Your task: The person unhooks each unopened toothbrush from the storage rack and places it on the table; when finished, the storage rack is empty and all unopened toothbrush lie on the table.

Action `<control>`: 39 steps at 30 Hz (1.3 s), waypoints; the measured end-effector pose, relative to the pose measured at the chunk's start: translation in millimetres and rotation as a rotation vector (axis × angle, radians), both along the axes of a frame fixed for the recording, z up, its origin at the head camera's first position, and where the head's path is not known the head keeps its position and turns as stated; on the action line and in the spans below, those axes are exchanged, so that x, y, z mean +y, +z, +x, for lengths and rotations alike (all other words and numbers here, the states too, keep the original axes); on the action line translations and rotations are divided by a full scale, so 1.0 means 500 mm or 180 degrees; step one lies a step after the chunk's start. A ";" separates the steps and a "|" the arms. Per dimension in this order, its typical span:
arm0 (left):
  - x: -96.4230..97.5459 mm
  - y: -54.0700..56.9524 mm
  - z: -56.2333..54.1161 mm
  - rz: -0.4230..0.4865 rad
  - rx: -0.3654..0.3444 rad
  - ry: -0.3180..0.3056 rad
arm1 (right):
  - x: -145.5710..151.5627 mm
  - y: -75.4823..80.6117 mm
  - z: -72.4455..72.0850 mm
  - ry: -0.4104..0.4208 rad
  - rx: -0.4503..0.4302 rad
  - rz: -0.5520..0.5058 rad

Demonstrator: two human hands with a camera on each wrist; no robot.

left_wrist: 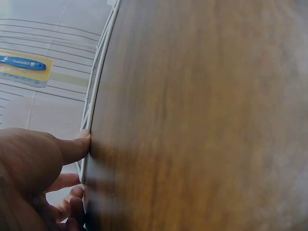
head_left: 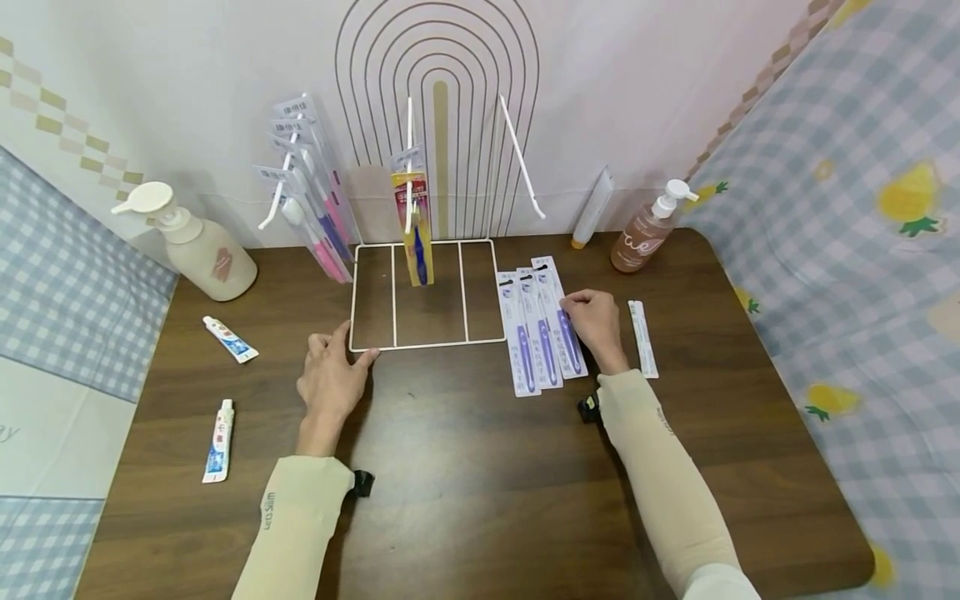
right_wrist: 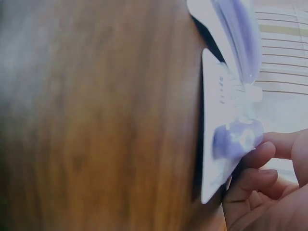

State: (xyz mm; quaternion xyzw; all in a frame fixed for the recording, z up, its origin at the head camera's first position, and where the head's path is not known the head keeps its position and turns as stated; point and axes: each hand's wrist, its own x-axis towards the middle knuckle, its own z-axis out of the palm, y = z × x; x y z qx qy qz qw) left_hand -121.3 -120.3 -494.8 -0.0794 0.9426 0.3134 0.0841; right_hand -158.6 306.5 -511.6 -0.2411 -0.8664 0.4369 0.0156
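Observation:
At the right of the wire display rack [head_left: 427, 347], three packaged toothbrushes with purple handles lie overlapping. My right hand [head_left: 596, 321] pinches the edge of the rightmost toothbrush pack [head_left: 567, 342]; in the right wrist view, thumb and finger meet at the side of the pack [right_wrist: 216, 159]. With thumb and index finger spread, my left hand [head_left: 330, 379] touches the front left corner of the rack. In the left wrist view the thumb rests against the white wire [left_wrist: 92, 103]. A yellow-carded toothbrush [head_left: 421, 250] hangs on the middle hook, and several toothbrush packs [head_left: 330, 200] hang on the left hook.
The rack's right hook [head_left: 521, 158] holds nothing. Pump bottles stand at the back left [head_left: 210, 258] and back right [head_left: 641, 242]. Two toothpaste tubes lie on the left, one tube [head_left: 592, 208] leans against the back wall, and a slim packet [head_left: 642, 337] lies beyond my right hand.

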 end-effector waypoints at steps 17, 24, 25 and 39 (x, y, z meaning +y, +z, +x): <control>0.001 -0.005 0.000 -0.0017 0.0015 -0.0013 | -0.006 0.011 0.018 -0.0031 0.0096 0.0030; 0.000 -0.003 -0.001 -0.0033 0.0026 0.0007 | 0.005 -0.008 0.005 -0.0029 0.0039 0.0021; 0.000 -0.003 -0.001 -0.0035 0.0029 0.0007 | 0.009 -0.015 0.000 -0.0045 0.0024 0.0048; 0.000 -0.003 -0.001 -0.0027 0.0033 0.0000 | -0.022 0.031 0.032 -0.0025 0.0067 0.0026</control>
